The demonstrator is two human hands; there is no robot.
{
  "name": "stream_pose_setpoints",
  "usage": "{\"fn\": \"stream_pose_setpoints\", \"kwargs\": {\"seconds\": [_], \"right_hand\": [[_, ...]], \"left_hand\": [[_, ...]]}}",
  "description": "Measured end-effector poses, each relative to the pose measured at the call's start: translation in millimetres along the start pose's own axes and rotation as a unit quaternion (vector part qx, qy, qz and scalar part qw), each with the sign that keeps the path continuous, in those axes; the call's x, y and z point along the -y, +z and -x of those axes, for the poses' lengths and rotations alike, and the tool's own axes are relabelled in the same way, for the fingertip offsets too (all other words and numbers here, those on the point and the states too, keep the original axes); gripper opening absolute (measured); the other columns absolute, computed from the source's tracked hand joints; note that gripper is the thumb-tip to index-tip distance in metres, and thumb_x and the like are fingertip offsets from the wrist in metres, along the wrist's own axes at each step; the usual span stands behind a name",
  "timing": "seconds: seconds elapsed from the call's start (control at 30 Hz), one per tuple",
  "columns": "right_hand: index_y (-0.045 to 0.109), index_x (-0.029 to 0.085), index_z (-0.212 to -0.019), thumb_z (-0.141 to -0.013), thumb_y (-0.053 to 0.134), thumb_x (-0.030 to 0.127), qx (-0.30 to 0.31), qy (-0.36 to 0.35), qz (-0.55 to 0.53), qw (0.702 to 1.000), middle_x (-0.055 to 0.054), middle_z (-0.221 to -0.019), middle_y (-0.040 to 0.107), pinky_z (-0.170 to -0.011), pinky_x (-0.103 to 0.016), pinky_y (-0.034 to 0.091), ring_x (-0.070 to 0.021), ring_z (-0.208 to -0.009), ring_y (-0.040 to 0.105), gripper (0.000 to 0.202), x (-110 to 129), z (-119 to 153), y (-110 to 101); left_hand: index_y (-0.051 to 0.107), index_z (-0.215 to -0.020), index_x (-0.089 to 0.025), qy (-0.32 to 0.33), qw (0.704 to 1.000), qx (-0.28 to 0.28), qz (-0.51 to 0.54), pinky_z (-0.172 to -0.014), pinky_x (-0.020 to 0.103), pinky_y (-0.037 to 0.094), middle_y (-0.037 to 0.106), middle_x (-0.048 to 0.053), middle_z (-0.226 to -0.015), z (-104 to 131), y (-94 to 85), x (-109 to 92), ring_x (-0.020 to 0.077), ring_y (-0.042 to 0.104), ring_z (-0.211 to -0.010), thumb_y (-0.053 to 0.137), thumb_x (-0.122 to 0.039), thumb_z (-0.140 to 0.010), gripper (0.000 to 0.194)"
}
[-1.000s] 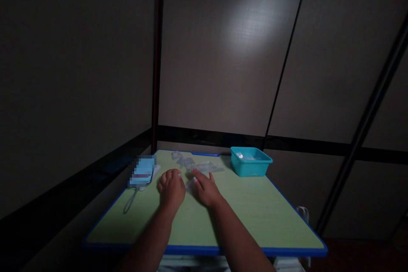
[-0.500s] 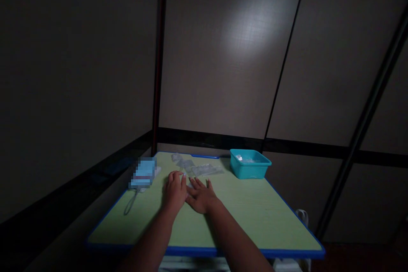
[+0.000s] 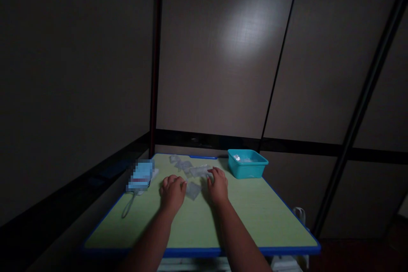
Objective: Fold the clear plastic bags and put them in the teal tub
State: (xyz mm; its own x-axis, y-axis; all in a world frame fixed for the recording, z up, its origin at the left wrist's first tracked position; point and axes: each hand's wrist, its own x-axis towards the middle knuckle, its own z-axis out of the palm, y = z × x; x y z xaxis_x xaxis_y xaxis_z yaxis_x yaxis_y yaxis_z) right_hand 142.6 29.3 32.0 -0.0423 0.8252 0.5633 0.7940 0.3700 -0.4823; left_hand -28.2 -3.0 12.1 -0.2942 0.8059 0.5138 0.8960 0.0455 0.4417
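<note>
A small clear plastic bag (image 3: 193, 191) lies flat on the green tabletop between my hands. My left hand (image 3: 173, 193) rests at the left edge of this bag, palm down, fingers loosely bent and the thumb beside the bag's corner. Whether the thumb touches the plastic I cannot tell. My right hand (image 3: 218, 187) is off the bag, to its right, with fingers curved forward and the thumb apart. Its fingertips come close to the right end of another clear plastic bag (image 3: 198, 171). More clear bags (image 3: 183, 165) lie in a loose row behind.
A teal plastic basket (image 3: 247, 170) with clear packets inside stands at the back right of the table (image 3: 255, 221). At the left edge lies a blurred-out blue phone-like object (image 3: 142, 174) with a strap (image 3: 128, 206). Panelled walls (image 3: 210, 72) rise behind and to the left.
My right hand has lifted off the small bag and moved right and forward towards the other bags. The small bag is now uncovered. My left hand has shifted only slightly.
</note>
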Motion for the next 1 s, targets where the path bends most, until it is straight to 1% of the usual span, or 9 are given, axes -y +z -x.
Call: {"fn": "stream_pose_setpoints", "kwargs": {"seconds": [0.07,0.2,0.3,0.4,0.47,0.53,0.6,0.7,1.0], "right_hand": [[0.061,0.023,-0.094,-0.076,0.050,0.021,0.006,-0.018,-0.012,1.000,-0.007,-0.114,0.054,-0.092,-0.035,0.032,-0.0222,-0.111,0.042,0.021,-1,-1,0],[0.064,0.025,-0.080,-0.073,0.056,0.022,0.087,-0.079,-0.033,0.993,-0.004,-0.108,0.057,-0.090,-0.035,0.033,-0.0217,-0.108,0.044,0.012,3,3,6],[0.064,0.029,-0.096,-0.074,0.056,0.026,0.158,-0.094,-0.028,0.983,-0.003,-0.125,0.050,-0.097,-0.043,0.025,-0.0228,-0.119,0.037,0.024,4,6,11],[0.047,0.034,-0.122,-0.084,0.043,0.029,0.216,-0.105,-0.025,0.970,0.000,-0.141,0.032,-0.102,-0.053,0.007,-0.0208,-0.130,0.023,0.039,4,8,12],[0.035,0.035,-0.131,-0.090,0.029,0.032,0.241,-0.115,-0.033,0.963,0.001,-0.144,0.024,-0.103,-0.053,-0.001,-0.0176,-0.132,0.016,0.042,5,9,11],[0.028,0.033,-0.135,-0.092,0.019,0.036,0.265,-0.125,-0.041,0.955,0.002,-0.144,0.023,-0.104,-0.050,-0.004,-0.0151,-0.133,0.014,0.043,8,11,11],[0.026,0.031,-0.136,-0.093,0.011,0.040,0.291,-0.132,-0.039,0.947,0.001,-0.142,0.029,-0.104,-0.049,-0.006,-0.0139,-0.132,0.017,0.046,11,13,11],[0.028,0.028,-0.136,-0.092,0.007,0.042,0.310,-0.126,-0.011,0.942,-0.002,-0.140,0.033,-0.104,-0.050,-0.009,-0.0144,-0.132,0.019,0.050,13,16,13],[0.022,0.025,-0.138,-0.091,0.007,0.044,0.296,-0.094,0.077,0.948,-0.003,-0.143,0.023,-0.103,-0.053,-0.008,-0.0173,-0.133,0.014,0.053,12,17,14]], "left_hand": [[0.061,-0.074,-0.025,-0.004,0.999,0.031,-0.014,-0.080,0.034,0.032,0.054,0.003,-0.098,2,-1.3,-2,0.0239,0.039,-0.104,0.053,-0.031,-0.078,0.010],[0.060,-0.079,-0.027,-0.005,0.996,0.082,-0.026,-0.085,0.034,0.028,0.052,0.001,-0.102,4,-4.3,-6,0.0222,0.036,-0.107,0.058,-0.034,-0.074,0.009],[0.058,-0.084,-0.026,0.004,0.994,0.103,-0.035,-0.089,0.035,0.024,0.050,0.002,-0.107,5,-5.5,-8,0.0221,0.034,-0.110,0.059,-0.041,-0.072,0.020],[0.057,-0.088,-0.024,0.024,0.993,0.106,-0.044,-0.090,0.036,0.024,0.049,0.004,-0.109,6,-4.1,-9,0.0233,0.035,-0.110,0.060,-0.047,-0.069,0.030],[0.056,-0.089,-0.023,0.041,0.993,0.099,-0.048,-0.091,0.038,0.024,0.048,0.005,-0.109,6,-1.6,-7,0.0242,0.035,-0.109,0.061,-0.048,-0.066,0.035],[0.056,-0.091,-0.022,0.052,0.993,0.090,-0.050,-0.092,0.039,0.023,0.048,0.006,-0.110,6,1.2,-6,0.0250,0.035,-0.110,0.063,-0.047,-0.063,0.038],[0.056,-0.091,-0.022,0.055,0.994,0.084,-0.051,-0.092,0.039,0.022,0.048,0.006,-0.111,6,3.5,-4,0.0254,0.034,-0.111,0.063,-0.046,-0.062,0.039],[0.057,-0.088,-0.021,0.051,0.994,0.084,-0.050,-0.093,0.039,0.022,0.049,0.007,-0.110,5,4.7,-4,0.0256,0.033,-0.112,0.061,-0.045,-0.063,0.035],[0.058,-0.088,-0.021,0.040,0.994,0.090,-0.049,-0.095,0.039,0.021,0.048,0.008,-0.115,5,4.0,-4,0.0259,0.031,-0.115,0.061,-0.046,-0.064,0.035]]}}
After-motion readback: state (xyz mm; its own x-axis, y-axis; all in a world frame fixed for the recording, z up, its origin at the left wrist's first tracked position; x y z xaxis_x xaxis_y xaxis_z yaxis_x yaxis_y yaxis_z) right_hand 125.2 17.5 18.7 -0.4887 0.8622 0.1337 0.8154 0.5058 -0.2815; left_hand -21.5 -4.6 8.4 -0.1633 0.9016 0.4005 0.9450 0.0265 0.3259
